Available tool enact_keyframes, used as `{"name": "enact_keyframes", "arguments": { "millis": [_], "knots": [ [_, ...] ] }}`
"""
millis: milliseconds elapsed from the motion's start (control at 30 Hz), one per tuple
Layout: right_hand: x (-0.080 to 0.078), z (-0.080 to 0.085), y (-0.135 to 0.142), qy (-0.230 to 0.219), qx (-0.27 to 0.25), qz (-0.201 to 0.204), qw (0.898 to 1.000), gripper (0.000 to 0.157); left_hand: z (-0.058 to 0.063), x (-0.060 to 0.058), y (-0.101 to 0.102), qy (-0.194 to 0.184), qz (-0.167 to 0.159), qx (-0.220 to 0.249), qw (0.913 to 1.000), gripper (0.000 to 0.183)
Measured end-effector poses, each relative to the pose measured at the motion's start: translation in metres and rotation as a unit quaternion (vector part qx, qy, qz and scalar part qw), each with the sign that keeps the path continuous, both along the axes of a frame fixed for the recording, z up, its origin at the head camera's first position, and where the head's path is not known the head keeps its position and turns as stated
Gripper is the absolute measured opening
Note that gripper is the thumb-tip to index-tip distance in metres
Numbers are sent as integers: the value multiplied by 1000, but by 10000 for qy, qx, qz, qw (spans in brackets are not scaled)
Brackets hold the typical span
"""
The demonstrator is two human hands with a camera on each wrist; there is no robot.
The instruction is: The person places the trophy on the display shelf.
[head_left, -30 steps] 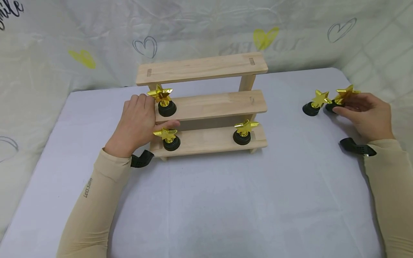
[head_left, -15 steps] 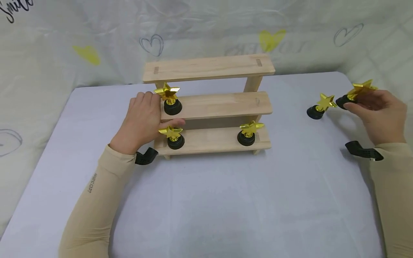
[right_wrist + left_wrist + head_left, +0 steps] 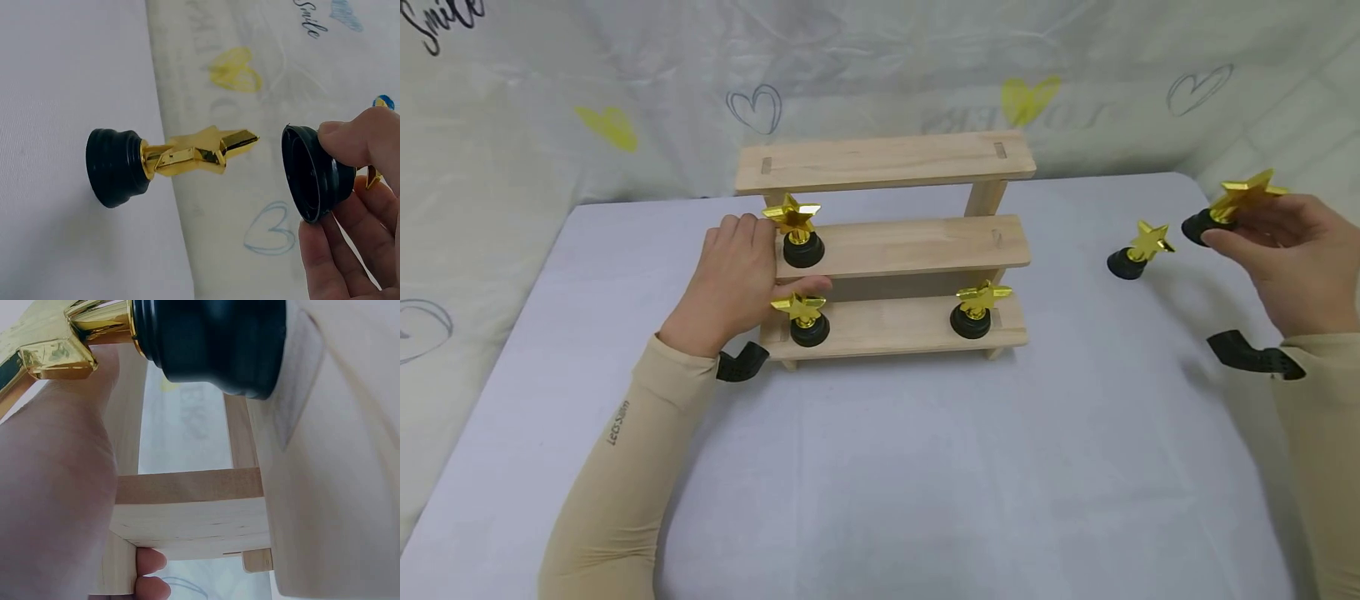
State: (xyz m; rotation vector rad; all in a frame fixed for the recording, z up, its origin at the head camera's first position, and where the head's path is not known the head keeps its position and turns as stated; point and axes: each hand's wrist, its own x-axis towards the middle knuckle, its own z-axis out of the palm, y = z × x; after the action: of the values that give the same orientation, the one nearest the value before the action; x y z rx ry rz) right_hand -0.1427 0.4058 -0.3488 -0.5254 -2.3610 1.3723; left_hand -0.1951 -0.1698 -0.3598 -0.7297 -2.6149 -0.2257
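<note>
A three-tier wooden display shelf (image 3: 917, 246) stands on the white table. My left hand (image 3: 726, 287) grips the left end of its middle board, thumb along the front and fingertips (image 3: 152, 561) curled behind in the left wrist view. Off to the right, my right hand (image 3: 1300, 258) holds a gold star trophy (image 3: 1240, 202) by its black base, tilted and raised above the table. The hollow underside of that base (image 3: 306, 178) faces the right wrist camera. Another star trophy (image 3: 1126, 263) stands on the table, left of the right hand and apart from it.
One trophy (image 3: 803, 249) sits on the middle board's left end, beside my left hand. The bottom board bears a trophy at its left (image 3: 809, 330) and another at its right (image 3: 970, 322). A pale curtain (image 3: 880, 75) with printed hearts hangs behind the table.
My right hand has lifted its trophy off the table and carried it up and rightward, away from the standing trophy. The left hand keeps its grip on the shelf; the head view has shifted slightly.
</note>
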Motion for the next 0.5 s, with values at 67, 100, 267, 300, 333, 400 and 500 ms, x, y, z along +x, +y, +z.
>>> {"name": "enact_keyframes", "arguments": {
  "millis": [67, 100, 267, 300, 333, 400, 500],
  "knots": [
    [0, 3, -1, -13, 80, 47, 10000, 52, -1, -2, 1, -162, 43, -65, 9998, 95],
    [0, 4, -2, 19, 108, 103, 9999, 52, -1, -3, 2, -254, 67, -93, 9996, 93],
    [-1, 6, -9, 475, 72, 509, 9975, 50, -3, -7, 6, -543, 199, -188, 9981, 95],
    [-1, 6, -11, 565, 63, 599, 9966, 50, -3, -7, 7, -572, 225, -209, 9979, 94],
    [-1, 7, -14, 639, 67, 675, 9956, 50, -3, -7, 7, -582, 237, -223, 9978, 91],
    [0, 9, -20, 764, 119, 791, 9939, 49, -3, -7, 8, -607, 257, -264, 9975, 84],
    [1, 14, -27, 918, 107, 983, 9909, 49, -3, -6, 8, -552, 270, -303, 9976, 81]
  ]
}}
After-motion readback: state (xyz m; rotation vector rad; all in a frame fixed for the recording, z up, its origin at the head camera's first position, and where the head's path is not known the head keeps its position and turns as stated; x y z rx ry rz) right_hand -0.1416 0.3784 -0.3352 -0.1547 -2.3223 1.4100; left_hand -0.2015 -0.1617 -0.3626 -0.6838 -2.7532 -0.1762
